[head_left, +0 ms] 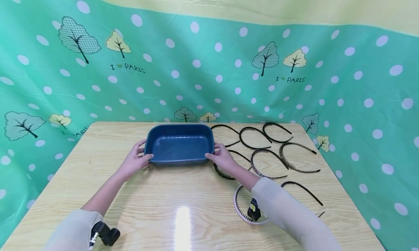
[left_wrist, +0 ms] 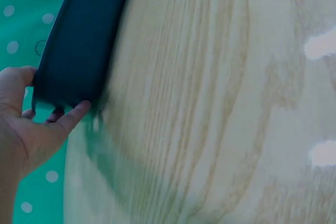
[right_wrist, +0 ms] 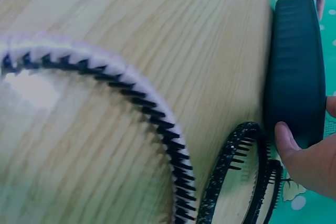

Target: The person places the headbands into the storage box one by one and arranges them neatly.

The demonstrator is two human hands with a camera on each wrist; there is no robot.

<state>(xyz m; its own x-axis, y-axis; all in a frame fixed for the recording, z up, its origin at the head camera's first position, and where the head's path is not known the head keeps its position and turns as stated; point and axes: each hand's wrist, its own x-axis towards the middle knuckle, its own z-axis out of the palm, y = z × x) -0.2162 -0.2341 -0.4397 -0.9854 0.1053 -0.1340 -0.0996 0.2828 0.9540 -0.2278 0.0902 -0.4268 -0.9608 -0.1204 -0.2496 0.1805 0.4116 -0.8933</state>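
Observation:
A dark blue rectangular basin [head_left: 179,148] is held between both hands at the far middle of the table, its hollow inside facing the head camera. My left hand [head_left: 135,160] grips its left end, thumb on the near rim. At the opposite end, my right hand [head_left: 225,160] grips it the same way, thumb at the near right corner. In the left wrist view the basin [left_wrist: 84,40] shows its dark outer side. Near my right hand lies a black toothed headband [head_left: 224,174], partly hidden by that hand. A white toothed headband [right_wrist: 157,111] lies below the right forearm.
Several more headbands spread over the right half of the wooden table [head_left: 157,211], among them a brown one [head_left: 288,160] and a dark one [head_left: 304,189]. A green dotted cloth [head_left: 209,62] hangs behind the table and along its sides.

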